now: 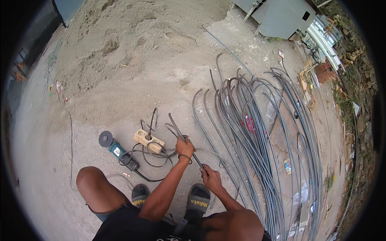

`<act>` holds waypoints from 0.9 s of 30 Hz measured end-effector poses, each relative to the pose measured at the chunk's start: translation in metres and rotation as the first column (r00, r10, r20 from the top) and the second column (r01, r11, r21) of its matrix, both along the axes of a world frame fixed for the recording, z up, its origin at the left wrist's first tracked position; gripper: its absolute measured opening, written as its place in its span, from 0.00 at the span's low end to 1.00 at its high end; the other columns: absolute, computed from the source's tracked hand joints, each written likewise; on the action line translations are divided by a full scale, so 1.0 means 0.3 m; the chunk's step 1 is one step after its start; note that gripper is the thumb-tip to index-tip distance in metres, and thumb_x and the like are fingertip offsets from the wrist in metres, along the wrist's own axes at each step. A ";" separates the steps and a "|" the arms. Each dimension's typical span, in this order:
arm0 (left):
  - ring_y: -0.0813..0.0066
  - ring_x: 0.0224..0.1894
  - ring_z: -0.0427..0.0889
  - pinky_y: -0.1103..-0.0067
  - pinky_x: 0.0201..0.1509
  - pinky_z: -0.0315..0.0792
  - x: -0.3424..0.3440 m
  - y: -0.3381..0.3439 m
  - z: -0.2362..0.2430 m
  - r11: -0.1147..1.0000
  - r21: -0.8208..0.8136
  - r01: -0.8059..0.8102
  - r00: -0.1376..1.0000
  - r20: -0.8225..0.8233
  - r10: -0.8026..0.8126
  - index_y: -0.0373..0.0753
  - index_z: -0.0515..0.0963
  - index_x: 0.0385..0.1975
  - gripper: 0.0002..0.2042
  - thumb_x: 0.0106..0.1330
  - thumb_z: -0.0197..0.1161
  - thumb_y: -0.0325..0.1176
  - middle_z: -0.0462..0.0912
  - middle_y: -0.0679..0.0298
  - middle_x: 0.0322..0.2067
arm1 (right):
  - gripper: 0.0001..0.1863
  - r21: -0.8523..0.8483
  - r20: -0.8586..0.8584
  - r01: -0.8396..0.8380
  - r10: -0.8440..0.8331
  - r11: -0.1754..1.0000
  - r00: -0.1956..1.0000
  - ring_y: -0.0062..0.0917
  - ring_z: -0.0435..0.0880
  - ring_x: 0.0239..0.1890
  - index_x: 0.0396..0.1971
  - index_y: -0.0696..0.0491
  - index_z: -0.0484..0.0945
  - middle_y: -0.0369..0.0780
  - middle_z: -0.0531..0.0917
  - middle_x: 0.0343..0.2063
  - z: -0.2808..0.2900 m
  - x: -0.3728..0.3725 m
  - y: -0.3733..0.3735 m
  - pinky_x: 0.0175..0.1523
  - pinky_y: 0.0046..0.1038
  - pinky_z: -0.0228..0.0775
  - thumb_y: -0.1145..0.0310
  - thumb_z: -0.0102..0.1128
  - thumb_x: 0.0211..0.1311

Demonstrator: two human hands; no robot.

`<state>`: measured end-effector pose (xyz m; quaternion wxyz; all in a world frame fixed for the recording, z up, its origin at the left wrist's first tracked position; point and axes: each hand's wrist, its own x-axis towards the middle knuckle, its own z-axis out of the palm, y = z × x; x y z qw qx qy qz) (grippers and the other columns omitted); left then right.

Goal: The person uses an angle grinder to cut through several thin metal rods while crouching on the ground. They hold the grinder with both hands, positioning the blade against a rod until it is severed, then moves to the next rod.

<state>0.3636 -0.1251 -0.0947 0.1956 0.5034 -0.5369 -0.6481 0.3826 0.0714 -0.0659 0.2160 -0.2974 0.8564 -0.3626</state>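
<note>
My left hand point(185, 147) is closed round a grey metal rod point(174, 123), whose far end sticks out beyond my fist toward the upper left. Lower down and to the right, my right hand point(212, 178) grips the same rod, which slants between both fists. A thin dark band circles my left wrist. Left of my hands lie a teal and black angle grinder point(121, 154) with its dark disc facing up, and a cream power strip point(149, 140) with a plug in it. Black cable loops between them.
A large bundle of long bent metal rods point(257, 140) spreads over the ground at right. Sand point(120, 52) is heaped at the far side. A grey metal box point(283, 18) stands at the far right, near pale pipes point(323, 44). My sandalled feet rest just below my hands.
</note>
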 end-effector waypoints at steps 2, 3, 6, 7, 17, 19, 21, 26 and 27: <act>0.66 0.14 0.81 0.73 0.17 0.75 0.171 -0.072 -0.036 0.998 -0.007 -0.059 0.997 0.052 0.059 0.28 0.73 0.41 0.08 0.70 0.51 0.26 0.80 0.54 0.22 | 0.14 0.017 0.042 -0.035 0.035 0.999 0.999 0.47 0.84 0.23 0.48 0.57 0.78 0.52 0.79 0.18 0.010 0.143 -0.093 0.30 0.40 0.73 0.65 0.60 0.69; 0.68 0.14 0.81 0.74 0.16 0.75 0.229 -0.091 -0.046 0.996 0.017 -0.083 0.995 0.053 0.082 0.28 0.73 0.41 0.08 0.70 0.51 0.27 0.81 0.53 0.22 | 0.14 0.016 0.041 -0.025 0.024 1.000 0.999 0.47 0.84 0.23 0.48 0.57 0.78 0.52 0.79 0.18 0.018 0.185 -0.104 0.30 0.40 0.73 0.65 0.60 0.69; 0.70 0.17 0.82 0.77 0.18 0.74 0.313 -0.121 -0.010 0.999 0.017 0.029 0.998 -0.053 -0.028 0.28 0.74 0.46 0.13 0.72 0.56 0.33 0.82 0.55 0.23 | 0.14 -0.018 0.006 0.003 -0.003 1.000 1.000 0.47 0.84 0.23 0.47 0.56 0.79 0.52 0.80 0.18 0.038 0.219 -0.129 0.30 0.41 0.73 0.63 0.61 0.68; 0.70 0.17 0.82 0.77 0.18 0.74 0.296 -0.101 0.052 0.998 0.028 0.058 0.996 -0.067 -0.056 0.28 0.74 0.46 0.13 0.72 0.56 0.33 0.82 0.55 0.23 | 0.14 0.006 0.019 0.055 -0.055 0.998 0.998 0.45 0.84 0.24 0.47 0.56 0.80 0.51 0.81 0.19 0.069 0.163 -0.120 0.31 0.40 0.73 0.63 0.61 0.68; 0.72 0.30 0.86 0.80 0.28 0.76 0.121 0.070 0.270 0.856 -0.149 0.496 0.823 -0.233 -0.518 0.31 0.77 0.51 0.17 0.73 0.59 0.40 0.86 0.55 0.34 | 0.18 0.200 -0.616 0.331 -0.145 0.922 0.774 0.50 0.81 0.44 0.50 0.57 0.77 0.52 0.83 0.39 0.352 -0.500 0.265 0.47 0.46 0.73 0.66 0.63 0.62; 0.73 0.30 0.86 0.80 0.28 0.76 0.149 0.049 0.229 0.886 -0.112 0.451 0.867 -0.182 -0.464 0.32 0.77 0.50 0.16 0.73 0.58 0.39 0.86 0.56 0.33 | 0.21 0.131 -0.549 0.199 -0.096 0.971 0.830 0.50 0.79 0.50 0.52 0.58 0.76 0.52 0.81 0.45 0.349 -0.458 0.263 0.53 0.45 0.72 0.66 0.65 0.61; 0.73 0.29 0.85 0.80 0.28 0.76 0.168 0.045 0.211 0.893 -0.075 0.444 0.874 -0.184 -0.450 0.33 0.78 0.49 0.15 0.74 0.57 0.39 0.86 0.57 0.31 | 0.21 0.088 -0.536 0.252 -0.167 0.964 0.827 0.50 0.79 0.49 0.51 0.59 0.77 0.53 0.81 0.46 0.320 -0.393 0.304 0.54 0.44 0.72 0.65 0.65 0.61; 0.72 0.28 0.86 0.81 0.28 0.76 0.158 0.033 0.227 0.869 -0.064 0.491 0.850 -0.182 -0.494 0.33 0.75 0.54 0.16 0.76 0.53 0.38 0.87 0.57 0.30 | 0.20 -0.101 -0.440 0.382 -0.386 0.918 0.811 0.50 0.79 0.50 0.50 0.59 0.78 0.53 0.81 0.45 0.304 -0.199 0.435 0.54 0.43 0.71 0.64 0.66 0.61; 0.73 0.29 0.86 0.81 0.27 0.76 0.142 0.030 0.236 0.857 -0.090 0.507 0.836 -0.192 -0.514 0.32 0.73 0.56 0.17 0.75 0.53 0.37 0.87 0.56 0.31 | 0.20 -0.101 -0.438 0.396 -0.399 0.912 0.805 0.50 0.79 0.50 0.50 0.59 0.78 0.53 0.81 0.45 0.302 -0.182 0.475 0.54 0.43 0.71 0.64 0.66 0.61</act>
